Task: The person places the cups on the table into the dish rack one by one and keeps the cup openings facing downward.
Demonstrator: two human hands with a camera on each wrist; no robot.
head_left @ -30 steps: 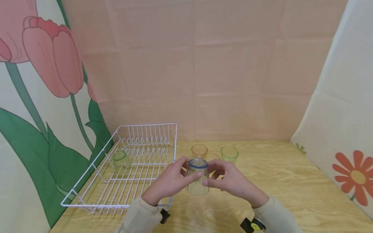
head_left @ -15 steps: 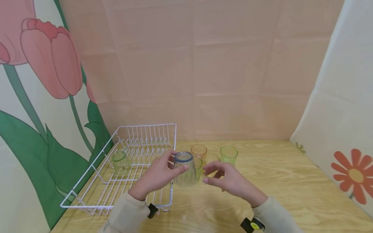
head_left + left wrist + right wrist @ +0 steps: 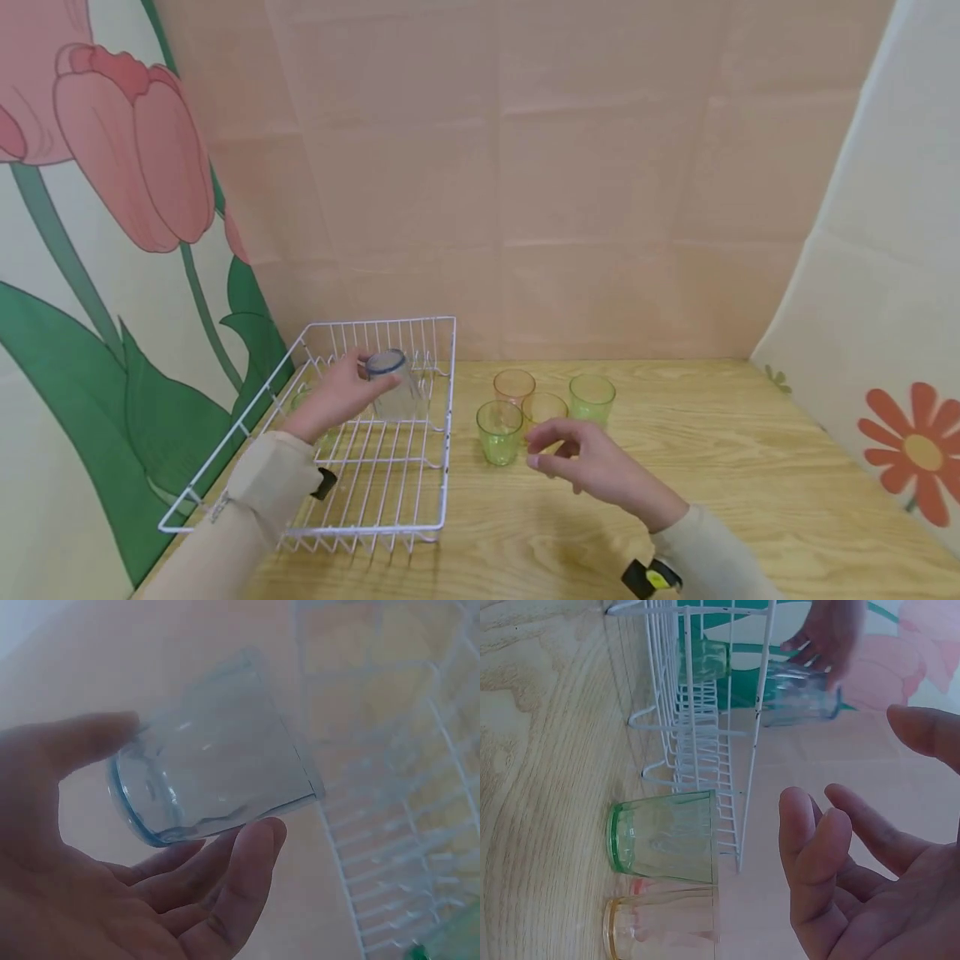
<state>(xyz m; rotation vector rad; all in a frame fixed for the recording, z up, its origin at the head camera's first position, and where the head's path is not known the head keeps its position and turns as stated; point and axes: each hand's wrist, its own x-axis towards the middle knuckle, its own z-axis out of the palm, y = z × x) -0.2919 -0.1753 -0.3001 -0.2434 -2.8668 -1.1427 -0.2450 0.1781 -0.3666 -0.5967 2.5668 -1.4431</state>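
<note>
The left hand [image 3: 341, 400] has its thumb on the near side of the blue glass [image 3: 393, 392] and its fingers behind it, clamped on the glass close to the thick blue base. The glass is upside down, base up and mouth down, and hangs tilted over the back half of the white wire rack [image 3: 448, 417]; whether its mouth touches the wires I cannot tell. Inside the rack stands 1 green glass [image 3: 705, 661], mostly hidden by the left hand and sleeve [image 3: 273, 475] in the head view. The right hand [image 3: 592, 462] is held over the table [image 3: 690, 442], its fingers loosely bent and the thumb apart from them. Its fingertips are near a group of 4 glasses standing mouth up on the wood, just right of the rack: a light green glass [image 3: 500, 433] in front, a yellow glass [image 3: 545, 408] beside it, an orange glass [image 3: 514, 387] behind, and a lime glass [image 3: 592, 400] to the right. Both wrists wear black straps [image 3: 324, 483]. Behind the table hangs a creased tan sheet [image 3: 525, 183], with tulips [image 3: 142, 150] printed on the left wall and a red flower [image 3: 918, 450] on the right.
</note>
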